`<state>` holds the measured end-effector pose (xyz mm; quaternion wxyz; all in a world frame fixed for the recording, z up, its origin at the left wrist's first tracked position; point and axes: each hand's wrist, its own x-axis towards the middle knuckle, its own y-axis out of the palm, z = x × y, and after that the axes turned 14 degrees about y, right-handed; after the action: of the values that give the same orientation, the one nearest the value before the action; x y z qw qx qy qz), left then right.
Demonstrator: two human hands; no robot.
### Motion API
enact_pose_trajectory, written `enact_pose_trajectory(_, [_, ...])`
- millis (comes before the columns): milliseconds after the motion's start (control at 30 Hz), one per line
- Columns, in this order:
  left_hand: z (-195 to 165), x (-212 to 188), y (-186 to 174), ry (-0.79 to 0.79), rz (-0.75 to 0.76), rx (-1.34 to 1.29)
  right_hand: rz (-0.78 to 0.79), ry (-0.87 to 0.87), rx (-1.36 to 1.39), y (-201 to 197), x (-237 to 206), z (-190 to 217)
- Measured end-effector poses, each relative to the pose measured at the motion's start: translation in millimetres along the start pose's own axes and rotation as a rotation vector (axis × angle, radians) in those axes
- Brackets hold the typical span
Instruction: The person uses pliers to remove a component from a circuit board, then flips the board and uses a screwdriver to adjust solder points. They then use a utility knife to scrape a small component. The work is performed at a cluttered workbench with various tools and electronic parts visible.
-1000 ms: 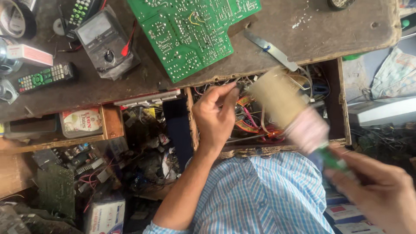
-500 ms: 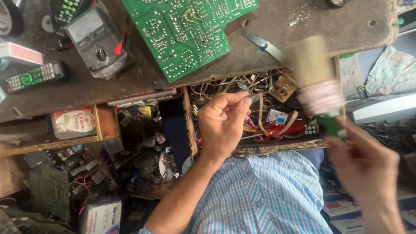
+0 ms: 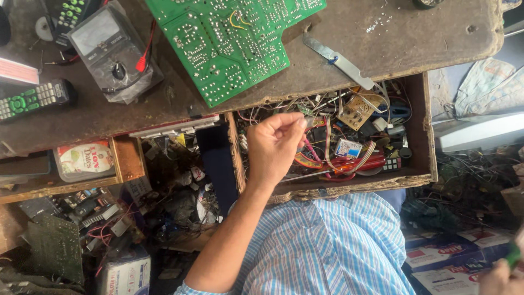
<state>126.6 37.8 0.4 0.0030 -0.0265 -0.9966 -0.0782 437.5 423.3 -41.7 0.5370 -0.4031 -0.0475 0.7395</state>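
My left hand (image 3: 273, 145) hovers over an open wooden drawer (image 3: 355, 188) full of wires, small boards and loose electronic parts. Its thumb and fingers are pinched on a small part (image 3: 309, 121) that is too small to identify. Only a sliver of my right hand (image 3: 499, 278) shows, at the bottom right corner. It grips a green handle (image 3: 513, 255), and the rest of that tool is out of frame. My striped shirt (image 3: 327, 251) fills the lower middle.
On the worn bench top lie a large green circuit board (image 3: 234, 43), a multimeter in a plastic cover (image 3: 112, 52), a remote control (image 3: 33, 98) and a flat metal strip (image 3: 341, 60). Left of the drawer, shelves hold scrap parts, boxes and a dark board (image 3: 54, 246).
My right hand with the brush has dropped from above the drawer to the bottom right corner, and the brush head has left view. My left hand stays over the drawer, pinched.
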Motion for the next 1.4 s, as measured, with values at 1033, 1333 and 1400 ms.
enact_pose_trajectory(1033, [17.6, 56.3, 42.8, 0.375, -0.081, 0.304, -0.582, 0.160, -0.788, -3.9, -18.9, -38.9])
enact_pose_trajectory(1333, [9.9, 74.0, 37.9, 0.442, -0.001, 0.625, -0.457, -0.748, -0.690, 20.3, -24.3, -2.7])
enact_pose_trajectory(1400, [4.4, 72.7, 39.6, 0.431, -0.010, 0.550, -0.222, -0.814, -0.430, 62.2, -35.8, 44.4])
